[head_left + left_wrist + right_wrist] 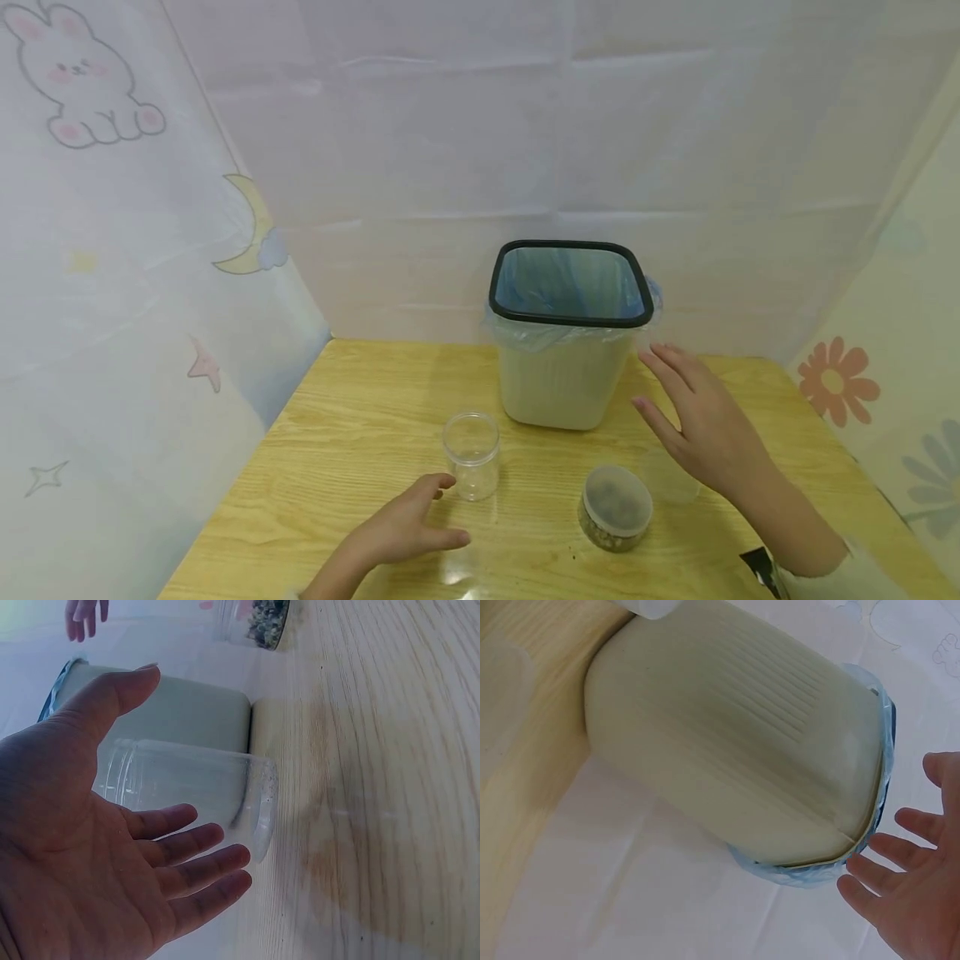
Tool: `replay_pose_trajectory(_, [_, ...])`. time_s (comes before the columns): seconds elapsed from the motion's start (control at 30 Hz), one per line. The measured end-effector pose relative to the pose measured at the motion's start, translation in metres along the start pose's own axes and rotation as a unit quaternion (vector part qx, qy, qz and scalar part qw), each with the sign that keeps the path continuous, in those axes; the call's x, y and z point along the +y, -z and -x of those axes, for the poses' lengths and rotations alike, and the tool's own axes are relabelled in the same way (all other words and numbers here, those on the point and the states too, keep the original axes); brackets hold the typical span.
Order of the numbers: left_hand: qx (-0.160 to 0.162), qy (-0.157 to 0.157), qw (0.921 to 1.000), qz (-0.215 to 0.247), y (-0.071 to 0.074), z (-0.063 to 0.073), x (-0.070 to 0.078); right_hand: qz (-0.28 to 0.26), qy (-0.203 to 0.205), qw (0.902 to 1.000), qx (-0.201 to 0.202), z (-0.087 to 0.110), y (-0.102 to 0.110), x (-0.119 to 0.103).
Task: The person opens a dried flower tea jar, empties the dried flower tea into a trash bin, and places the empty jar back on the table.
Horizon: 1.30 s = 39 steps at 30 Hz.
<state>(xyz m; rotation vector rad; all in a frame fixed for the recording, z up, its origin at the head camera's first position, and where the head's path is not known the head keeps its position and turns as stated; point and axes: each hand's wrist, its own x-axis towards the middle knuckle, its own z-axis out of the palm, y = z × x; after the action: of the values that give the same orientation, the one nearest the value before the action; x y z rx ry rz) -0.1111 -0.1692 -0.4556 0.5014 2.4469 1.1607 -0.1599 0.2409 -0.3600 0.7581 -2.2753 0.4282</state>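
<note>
My left hand (pixel 408 525) is held beside a clear plastic jar (pixel 472 475), fingers extended and thumb apart, with nothing in its grasp. The jar stands upright without a lid; in the left wrist view the fingertips overlap its lower part. My right hand (pixel 701 425) is spread in front of the right side of a pale trash bin (pixel 562 383) and holds nothing. A blue-tinted bag lines that bin under its black rim, and in the right wrist view the fingertips are right by the rim. Between the hands sits a short lidded jar (pixel 617 510) of small dried bits.
A translucent round lid (pixel 670 477) lies on the wooden table (pixel 360 417) under the right hand. Behind the bin hangs a pale curtain (pixel 420 167); printed sheets flank both sides. A small black item (pixel 759 567) shows by the right sleeve.
</note>
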Motion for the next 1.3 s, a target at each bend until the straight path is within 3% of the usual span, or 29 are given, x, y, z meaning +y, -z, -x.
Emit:
replay_pose_trajectory(0.27, [-0.008, -0.025, 0.9997, -0.005, -0.007, -0.002, 0.003, -0.004, -0.038, 0.999, -0.023, 0.018, -0.005, 0.003])
replay_pose_trajectory(0.67, [-0.035, -0.048, 0.9982, -0.007, -0.019, -0.015, 0.011, -0.041, -0.112, 0.9857, -0.118, 0.046, -0.015, 0.005])
replay_pose_trajectory(1.3, [-0.05, -0.103, 0.9909, -0.07, -0.038, -0.046, 0.037, -0.075, -0.16, 0.9649, -0.194, 0.075, -0.031, 0.004])
